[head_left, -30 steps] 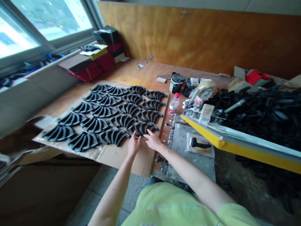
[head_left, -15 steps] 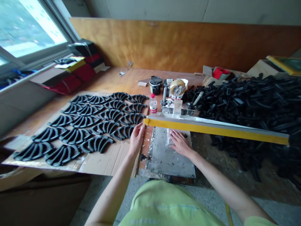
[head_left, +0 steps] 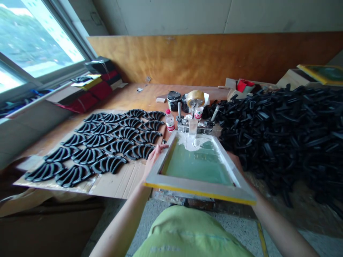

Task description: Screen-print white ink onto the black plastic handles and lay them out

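A screen-printing frame (head_left: 200,192) with a greenish mesh (head_left: 197,166) slopes down over the work plate, its near edge raised. White paste (head_left: 190,143) lies at the far end of the mesh, where a pale squeegee (head_left: 192,127) stands under the clamp. My left hand (head_left: 154,157) is closed at the frame's left side, fingers along its edge. My right hand (head_left: 235,160) is at the right side, mostly hidden by the frame, so its fingers do not show. The metal plate beneath is almost wholly covered.
Rows of black curved parts (head_left: 99,141) lie on cardboard (head_left: 115,180) at left. A big heap of black parts (head_left: 278,132) fills the right. Behind the frame are a red-capped bottle (head_left: 169,121), a black tub (head_left: 174,101), a tape roll (head_left: 195,98) and hinge clamps (head_left: 197,126).
The screen frame has swung down towards the plate. My right hand has left the plate's surface for the frame's right side. My left hand stays at the left edge, slightly lower.
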